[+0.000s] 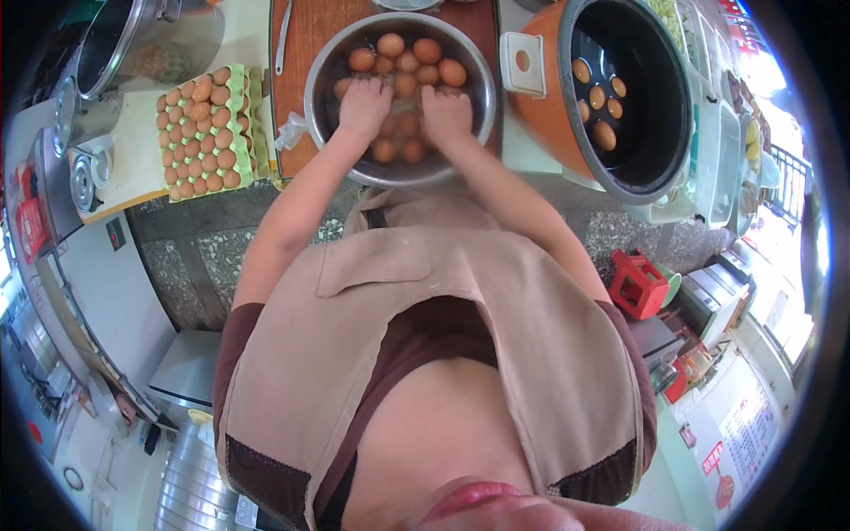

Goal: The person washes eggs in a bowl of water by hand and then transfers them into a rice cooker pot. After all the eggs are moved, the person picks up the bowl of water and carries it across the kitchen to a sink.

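Both my hands are in a round stainless steel basin [313, 119] of water with several brown eggs [390, 45]. My left hand [365, 107] is on the basin's left side, its fingers curled down among the eggs. On the right side, my right hand [447, 114] is bent down in the same way. The fingertips of both hands are hidden, so whether either holds an egg cannot be told. Some eggs lie between the hands under cloudy water; others sit beyond them, towards the far rim. The basin rests on a brown wooden board [292, 156].
Left of the board, brown eggs fill a stacked pale-green egg tray [240, 133], near a large metal pot [106, 46]. At right stands a deep orange pot [544, 126] with a dark interior and several eggs inside. A plastic bag [291, 131] and a metal utensil [283, 36] lie on the board.
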A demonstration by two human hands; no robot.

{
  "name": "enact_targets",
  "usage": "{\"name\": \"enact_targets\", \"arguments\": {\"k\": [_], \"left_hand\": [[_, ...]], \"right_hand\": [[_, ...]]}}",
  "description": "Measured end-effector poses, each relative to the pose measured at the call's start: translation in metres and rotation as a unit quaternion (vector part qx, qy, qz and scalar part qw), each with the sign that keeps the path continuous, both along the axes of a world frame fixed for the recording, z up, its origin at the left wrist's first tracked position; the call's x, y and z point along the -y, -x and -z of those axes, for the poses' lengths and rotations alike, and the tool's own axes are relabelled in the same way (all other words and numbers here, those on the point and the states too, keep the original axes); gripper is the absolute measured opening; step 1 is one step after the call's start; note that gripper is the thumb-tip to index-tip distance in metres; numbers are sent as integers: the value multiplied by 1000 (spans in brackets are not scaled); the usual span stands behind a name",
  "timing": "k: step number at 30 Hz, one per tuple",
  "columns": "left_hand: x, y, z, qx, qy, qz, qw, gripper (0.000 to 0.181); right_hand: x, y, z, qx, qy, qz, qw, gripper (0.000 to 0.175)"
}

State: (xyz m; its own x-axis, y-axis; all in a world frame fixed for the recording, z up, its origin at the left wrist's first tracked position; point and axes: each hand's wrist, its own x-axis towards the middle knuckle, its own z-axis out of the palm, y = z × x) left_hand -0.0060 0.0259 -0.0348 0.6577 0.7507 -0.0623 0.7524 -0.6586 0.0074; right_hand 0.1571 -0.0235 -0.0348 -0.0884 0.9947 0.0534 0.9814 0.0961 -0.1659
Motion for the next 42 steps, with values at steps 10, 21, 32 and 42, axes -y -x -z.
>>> {"name": "enact_targets", "arguments": {"k": [10,21,32,42], "left_hand": [[-1,9,-6,39,47,11,998,24],[2,-4,-11,41,45,-10,998,21],[31,8,-69,551,433,-232,675,24],[49,-31,-64,530,46,-165,831,24]], "right_hand": [[8,-4,-62,-75,8,24,997,26],[-9,-220,-180,-34,-36,285,957,49],[11,-126,-208,-318,46,162,933,36],[18,21,-57,-512,126,204,825,46]]}}
